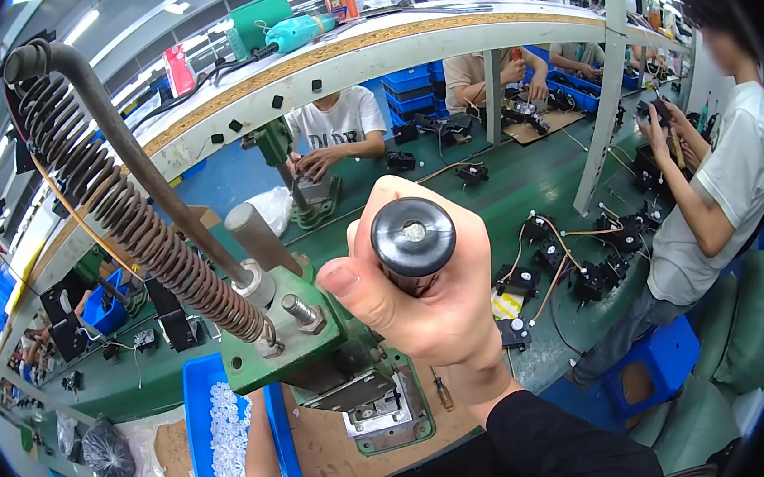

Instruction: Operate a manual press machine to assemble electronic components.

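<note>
The right hand (pixel 438 311) is in the middle of the frame. Its fingers are curled tight around the black handle (pixel 414 237) of a green press (pixel 252 363), and the round end of the handle points up at us. The thumb sits on the left side.

The left forearm (pixel 260 449) comes up from the bottom of the frame, over a blue bin (pixel 197 427) full of small clear bits (pixel 227 434). Its hand is hidden behind the press, so I cannot tell if those fingers are apart or together.

The press stands left of the middle, with a big rusty spring (pixel 124 197) leaning to the upper left. Low down, below the middle, a shiny metal plate (pixel 381 417) sits on its foot. A small screwdriver (pixel 443 392) lies just right of it.

To work the press well, I think the right hand should pull smoothly, not jerk. The left fingers should be well away from the plate first, since a squeeze there could hurt.
</note>
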### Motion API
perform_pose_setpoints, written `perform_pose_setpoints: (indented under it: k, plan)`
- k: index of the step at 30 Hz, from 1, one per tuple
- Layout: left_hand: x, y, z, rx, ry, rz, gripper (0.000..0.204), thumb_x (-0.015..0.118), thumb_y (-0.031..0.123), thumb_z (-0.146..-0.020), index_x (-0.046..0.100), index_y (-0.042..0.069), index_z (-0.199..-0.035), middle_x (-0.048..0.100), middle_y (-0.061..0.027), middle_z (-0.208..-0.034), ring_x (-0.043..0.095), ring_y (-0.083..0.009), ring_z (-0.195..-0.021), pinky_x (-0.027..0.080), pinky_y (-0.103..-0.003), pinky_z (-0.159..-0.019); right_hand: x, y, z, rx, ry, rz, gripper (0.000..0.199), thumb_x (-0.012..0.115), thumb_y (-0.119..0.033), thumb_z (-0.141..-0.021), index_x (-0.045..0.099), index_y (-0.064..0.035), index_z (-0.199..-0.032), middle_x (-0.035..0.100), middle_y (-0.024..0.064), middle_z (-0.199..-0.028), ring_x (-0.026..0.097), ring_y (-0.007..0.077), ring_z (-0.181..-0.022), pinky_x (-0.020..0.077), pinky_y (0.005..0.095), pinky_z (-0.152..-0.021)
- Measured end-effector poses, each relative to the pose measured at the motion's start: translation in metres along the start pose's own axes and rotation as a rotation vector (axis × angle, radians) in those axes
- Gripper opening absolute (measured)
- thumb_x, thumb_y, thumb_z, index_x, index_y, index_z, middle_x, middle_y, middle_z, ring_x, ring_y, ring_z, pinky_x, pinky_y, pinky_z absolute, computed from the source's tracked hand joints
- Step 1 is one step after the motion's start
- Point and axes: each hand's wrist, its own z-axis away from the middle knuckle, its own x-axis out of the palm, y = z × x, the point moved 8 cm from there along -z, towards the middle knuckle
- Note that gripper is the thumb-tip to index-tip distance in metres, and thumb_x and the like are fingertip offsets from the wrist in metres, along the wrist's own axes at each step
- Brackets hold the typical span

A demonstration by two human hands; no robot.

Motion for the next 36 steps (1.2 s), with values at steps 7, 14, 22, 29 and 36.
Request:
perform_pose_setpoints:
  k: [7,14,22,29,36]
  plan:
    - [0.008,-0.001,0.009,0.053,0.029,-0.027,0.061,0.069,0.014,-0.077,0.051,0.006,-0.135,0.053,-0.0163,-0.140,0.046,-0.0402,-0.133,0.038,-0.052,-0.109,-0.002,-0.001,-0.001,-0.037,-0.028,0.061,0.028,0.077,-0.011,-0.088,0.052,-0.0030,-0.079,0.047,0.0011,-0.064,0.041,0.0058,-0.058,0.0352,0.0240,-0.052]
    - [-0.018,0.047,-0.007,0.102,0.122,-0.172,0.067,0.074,0.008,-0.068,0.053,0.006,-0.132,0.052,-0.0178,-0.141,0.044,-0.0414,-0.135,0.038,-0.053,-0.110,-0.005,0.013,0.007,-0.031,0.109,-0.002,0.017,0.066,-0.003,-0.093,0.050,-0.0060,-0.086,0.043,-0.0049,-0.065,0.039,0.0043,-0.056,0.0347,0.0218,-0.051]
    - [-0.089,0.083,-0.005,0.002,0.058,-0.073,0.077,0.073,0.007,-0.064,0.050,0.009,-0.137,0.045,-0.0133,-0.145,0.035,-0.0357,-0.142,0.038,-0.050,-0.108,0.010,0.005,0.004,-0.084,-0.058,0.013,0.027,0.048,-0.025,-0.107,0.038,-0.0113,-0.086,0.031,-0.0049,-0.055,0.025,0.0033,-0.041,0.0229,0.0207,-0.039]
    - [-0.082,0.082,-0.003,0.025,0.010,-0.209,0.071,0.071,0.008,-0.071,0.048,0.007,-0.138,0.044,-0.0139,-0.146,0.036,-0.0374,-0.141,0.038,-0.050,-0.109,0.007,0.009,0.006,-0.034,0.003,0.044,0.029,0.048,-0.029,-0.107,0.036,-0.0138,-0.085,0.031,-0.0051,-0.057,0.026,0.0029,-0.044,0.0229,0.0191,-0.042]
    - [-0.101,0.077,-0.072,0.209,-0.224,0.003,0.049,0.063,0.010,-0.081,0.053,0.005,-0.130,0.060,-0.0126,-0.118,0.056,-0.0376,-0.113,0.052,-0.047,-0.087,-0.011,0.011,0.008,-0.031,0.187,0.222,0.031,0.046,-0.038,-0.105,0.036,-0.0147,-0.088,0.029,-0.0071,-0.055,0.022,0.0008,-0.038,0.0217,0.0162,-0.039]
